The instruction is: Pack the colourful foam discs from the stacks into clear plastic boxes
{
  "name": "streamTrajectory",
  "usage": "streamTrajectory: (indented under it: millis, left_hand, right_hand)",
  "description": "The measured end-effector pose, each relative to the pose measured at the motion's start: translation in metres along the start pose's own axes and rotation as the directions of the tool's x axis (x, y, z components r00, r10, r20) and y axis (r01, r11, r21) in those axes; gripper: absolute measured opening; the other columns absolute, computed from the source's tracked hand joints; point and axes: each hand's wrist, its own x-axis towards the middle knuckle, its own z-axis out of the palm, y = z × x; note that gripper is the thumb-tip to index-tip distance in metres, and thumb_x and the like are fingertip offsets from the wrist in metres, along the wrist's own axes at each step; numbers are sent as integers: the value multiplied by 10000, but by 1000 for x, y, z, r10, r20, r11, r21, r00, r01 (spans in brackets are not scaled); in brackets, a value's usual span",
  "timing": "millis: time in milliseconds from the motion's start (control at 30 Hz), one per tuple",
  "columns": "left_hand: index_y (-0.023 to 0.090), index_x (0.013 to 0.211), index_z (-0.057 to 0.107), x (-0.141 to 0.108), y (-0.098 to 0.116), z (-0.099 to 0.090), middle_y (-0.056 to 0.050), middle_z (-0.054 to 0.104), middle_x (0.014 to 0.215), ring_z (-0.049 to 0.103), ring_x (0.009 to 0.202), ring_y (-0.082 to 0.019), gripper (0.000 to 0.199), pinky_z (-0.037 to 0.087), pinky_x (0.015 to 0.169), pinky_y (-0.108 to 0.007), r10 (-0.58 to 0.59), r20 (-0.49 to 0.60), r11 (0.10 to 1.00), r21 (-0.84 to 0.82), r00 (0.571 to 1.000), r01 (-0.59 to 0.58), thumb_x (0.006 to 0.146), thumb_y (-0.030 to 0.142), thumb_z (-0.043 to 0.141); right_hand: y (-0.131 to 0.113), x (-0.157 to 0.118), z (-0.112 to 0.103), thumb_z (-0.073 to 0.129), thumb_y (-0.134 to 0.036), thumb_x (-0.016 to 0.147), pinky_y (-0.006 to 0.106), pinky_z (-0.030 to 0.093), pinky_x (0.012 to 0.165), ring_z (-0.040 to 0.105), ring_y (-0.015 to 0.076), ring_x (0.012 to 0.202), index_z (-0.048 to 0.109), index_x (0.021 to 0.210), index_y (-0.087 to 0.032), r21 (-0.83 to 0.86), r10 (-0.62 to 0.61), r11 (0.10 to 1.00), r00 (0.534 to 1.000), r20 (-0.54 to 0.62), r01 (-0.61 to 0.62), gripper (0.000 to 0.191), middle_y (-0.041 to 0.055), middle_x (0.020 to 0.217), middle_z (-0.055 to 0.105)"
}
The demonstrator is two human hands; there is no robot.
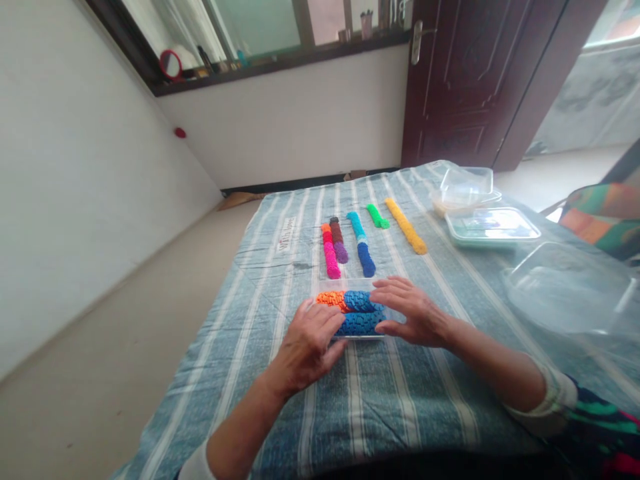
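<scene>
A clear plastic box [367, 337] near the middle of the table holds two rows of small textured pieces. The back row is an orange roll [331, 298] beside a blue roll [359, 301]; the front row [361, 324] shows blue. My left hand [313, 337] rests over the box's left end and front edge, fingers apart, covering part of the front row. At the right end, my right hand [413, 310] has its fingers spread, with fingertips at the blue pieces. Neither hand is closed around anything.
Behind the box lie a pink-red row [330, 253], a brown-purple row [339, 240], a blue row [361, 245], a short green row [377, 217] and a yellow row [406, 227]. Clear containers, one lidded [493, 225], and a large clear one [570, 290] stand on the right of the striped cloth [250, 313].
</scene>
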Motion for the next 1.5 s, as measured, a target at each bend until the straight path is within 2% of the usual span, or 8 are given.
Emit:
streamTrajectory:
  millis: [100, 233, 467, 600, 833, 1100, 1267, 1500]
  left_hand:
    - [174, 1045, 615, 5, -2, 3, -78, 697, 1053, 625, 991, -266, 243, 389, 1003, -555, -9, 33, 1000, -5, 999, 9, 810, 217, 659]
    - [166, 1061, 610, 4, -4, 4, -79, 686, 1078, 617, 1011, -269, 270, 396, 997, -537, 0, 3, 1000, -17, 1000, 0, 804, 218, 675]
    - [155, 1066, 610, 7, -1, 7, -90, 681, 1063, 605, 987, -265, 264, 439, 967, -504, 33, -4, 999, -28, 999, -34, 815, 209, 668]
    - [158, 1082, 614, 8, 2, 12, -100, 676, 1109, 608, 1001, -260, 253, 458, 952, -500, 61, -50, 998, -19, 997, -62, 838, 209, 652]
    - [157, 1062, 631, 8, 8, 18, -112, 683, 1076, 619, 972, -257, 237, 502, 887, -472, 107, -126, 994, 11, 986, -107, 826, 172, 631]
    - [152, 1084, 613, -3, 8, 31, -121, 666, 1124, 608, 1028, -268, 213, 483, 926, -482, 74, -174, 997, 15, 982, -72, 885, 173, 543]
    - [152, 1096, 620, -5, 11, 32, -123, 671, 1136, 611, 1050, -259, 221, 479, 948, -483, 67, -193, 998, 27, 979, -63, 896, 170, 528]
    - [156, 1113, 617, -5, 15, 34, -117, 670, 1170, 606, 1072, -267, 237, 462, 961, -500, 67, -189, 998, 30, 980, -62, 909, 169, 498]
  right_hand:
    - [4, -2, 0, 551, -494, 911, 478, 455, 978, 601, 271, 1140, 602, 1166, -153, 9, 2, 1000, 999, -52, -1, 429, 137, 1085, 697]
    - [2, -1, 0, 544, -501, 914, 479, 451, 978, 593, 277, 1151, 604, 1155, -151, 13, -3, 1000, 999, -54, 3, 429, 138, 1088, 697]
    - [-2, 1, -3, 562, -536, 893, 506, 399, 1026, 503, 293, 1261, 632, 1138, -159, 2, 28, 1000, 996, 88, -29, 455, 123, 1129, 682]
    - [-2, 0, -4, 582, -543, 877, 500, 375, 1045, 483, 289, 1275, 667, 1078, -184, -10, 36, 999, 990, 134, -35, 420, 111, 1156, 673]
    - [-7, 0, -9, 582, -555, 872, 543, 289, 1092, 445, 300, 1309, 680, 1029, -210, -55, 19, 998, 977, 213, -8, 392, 97, 1205, 657]
    - [2, -1, -14, 612, -496, 872, 479, 434, 995, 545, 280, 1202, 689, 926, -178, 56, -35, 998, 985, 168, 26, 332, 117, 1125, 682]
    - [2, -3, -17, 620, -460, 875, 483, 457, 983, 559, 283, 1187, 685, 938, -173, 52, -13, 999, 985, 174, 5, 301, 127, 1104, 680]
    - [-1, -4, -12, 608, -519, 868, 483, 453, 996, 544, 289, 1213, 674, 1008, -165, 24, -11, 1000, 983, 184, 6, 387, 134, 1118, 677]
